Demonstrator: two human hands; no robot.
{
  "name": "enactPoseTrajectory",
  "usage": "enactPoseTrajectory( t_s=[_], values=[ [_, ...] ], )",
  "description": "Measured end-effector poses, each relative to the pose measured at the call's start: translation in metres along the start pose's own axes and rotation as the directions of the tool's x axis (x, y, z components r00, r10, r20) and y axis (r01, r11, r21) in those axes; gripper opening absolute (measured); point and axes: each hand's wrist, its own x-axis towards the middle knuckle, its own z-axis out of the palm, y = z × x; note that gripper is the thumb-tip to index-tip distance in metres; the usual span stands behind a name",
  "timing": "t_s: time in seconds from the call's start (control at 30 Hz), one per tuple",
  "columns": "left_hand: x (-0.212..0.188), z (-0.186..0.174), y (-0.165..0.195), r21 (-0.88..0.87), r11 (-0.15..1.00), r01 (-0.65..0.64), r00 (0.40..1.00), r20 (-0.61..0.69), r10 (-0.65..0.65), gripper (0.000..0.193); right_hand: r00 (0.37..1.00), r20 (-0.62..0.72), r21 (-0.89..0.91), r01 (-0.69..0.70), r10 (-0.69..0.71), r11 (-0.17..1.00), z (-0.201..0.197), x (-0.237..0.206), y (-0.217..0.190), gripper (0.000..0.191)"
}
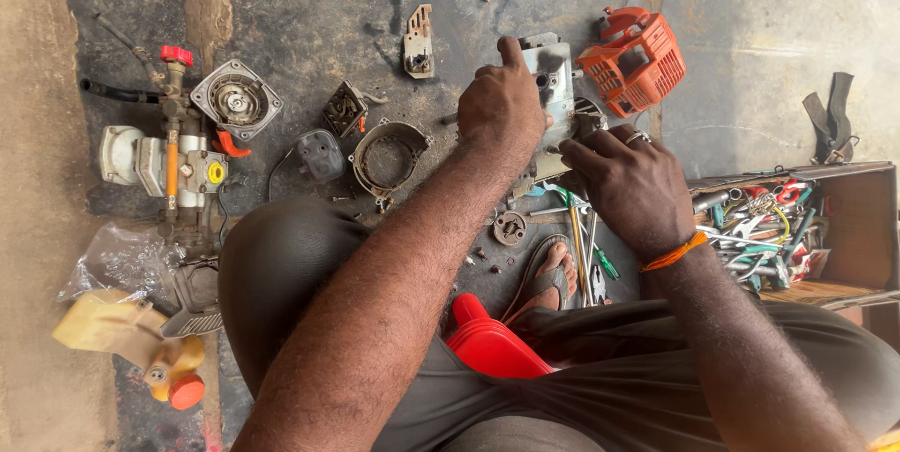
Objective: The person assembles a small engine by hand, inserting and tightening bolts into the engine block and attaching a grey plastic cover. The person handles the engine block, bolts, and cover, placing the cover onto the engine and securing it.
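My left hand (pixel 502 107) grips the top of a grey metal engine block (pixel 551 77) standing on the dark oily floor, index finger raised along its edge. My right hand (pixel 630 185), with a ring and an orange wrist thread, holds the block's lower right side. An orange plastic engine cover (pixel 636 60) lies just right of the block. Several screwdrivers (pixel 583 244) lie below my hands beside my sandalled foot (pixel 551 274).
At left sit a round metal housing (pixel 387 158), a recoil starter (pixel 236 98), a black part (pixel 321 154), a pump assembly with red knob (pixel 173 157) and a yellow tank (pixel 131 335). A wooden toolbox (pixel 858 227) full of tools is right. A red container (pixel 487 344) rests between my knees.
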Motion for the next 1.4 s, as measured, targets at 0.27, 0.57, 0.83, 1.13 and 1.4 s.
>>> enactPoseTrajectory(
  t_s=[0.27, 0.57, 0.83, 1.13, 1.4],
  values=[
    [0.001, -0.002, 0.003, -0.034, 0.999, 0.025, 1.0, 0.012, -0.025, 0.107, 0.927, 0.129, 0.359, -0.375, 0.353, 0.854, 0.015, -0.005, -0.007, 0.024],
    [0.014, 0.007, 0.0, -0.056, 0.998, 0.027, 1.0, -0.001, -0.027, 0.103, 0.55, 0.572, 0.819, -0.422, 0.609, -0.388, 0.052, 0.007, -0.033, 0.031],
    [0.009, 0.01, -0.001, -0.058, 0.998, 0.023, 1.0, -0.008, -0.023, 0.102, 0.648, 0.502, 0.859, -0.449, 0.573, -0.245, 0.053, -0.007, -0.024, 0.028],
    [0.009, 0.007, -0.001, -0.093, 0.996, 0.014, 1.0, -0.011, -0.015, 0.111, 0.722, 0.449, 0.894, -0.361, 0.527, -0.267, 0.05, -0.009, -0.017, 0.024],
    [0.007, 0.009, -0.002, -0.053, 0.998, -0.022, 0.999, -0.05, 0.019, 0.124, 0.973, -0.09, 0.261, -0.182, 0.212, 0.948, 0.016, -0.015, 0.011, 0.015]
  ],
)
